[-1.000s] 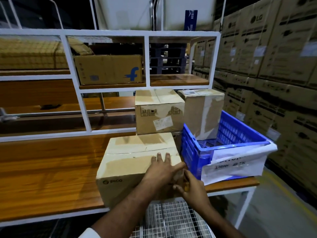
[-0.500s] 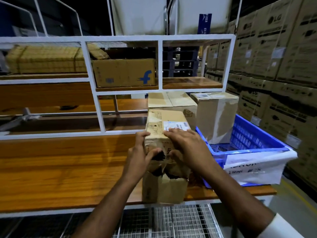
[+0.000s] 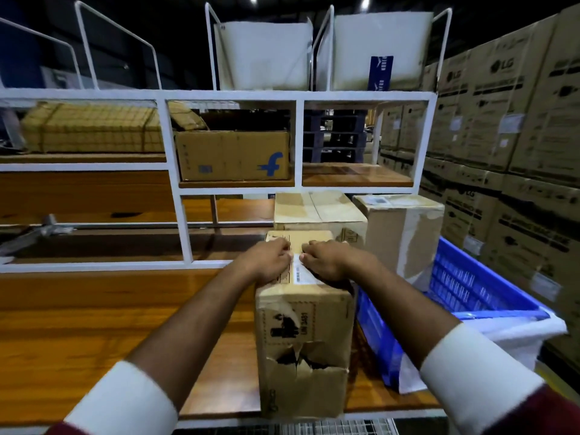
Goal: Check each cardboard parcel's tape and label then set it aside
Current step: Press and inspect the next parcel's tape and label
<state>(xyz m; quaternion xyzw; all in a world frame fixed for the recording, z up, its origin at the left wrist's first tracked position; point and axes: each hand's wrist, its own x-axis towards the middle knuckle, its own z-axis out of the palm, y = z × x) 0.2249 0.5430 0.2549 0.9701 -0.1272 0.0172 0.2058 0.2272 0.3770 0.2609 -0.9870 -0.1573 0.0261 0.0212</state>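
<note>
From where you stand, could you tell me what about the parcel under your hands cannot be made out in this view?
- White label on the parcel: only a strip shows between the left hand and right hand; its print is too small and blurred to read.
- Top tape: covered by both hands.
- Fingertips: curled out of sight, so their grip is unclear.
- Parcel's far and right sides: turned away, beside the blue crate.

Tall brown cardboard parcel (image 3: 303,346) upright at wooden bench edge, torn front face, white label (image 3: 302,273) on top

bare table (image 3: 94,324) left, blue crate (image 3: 470,287) right
</note>
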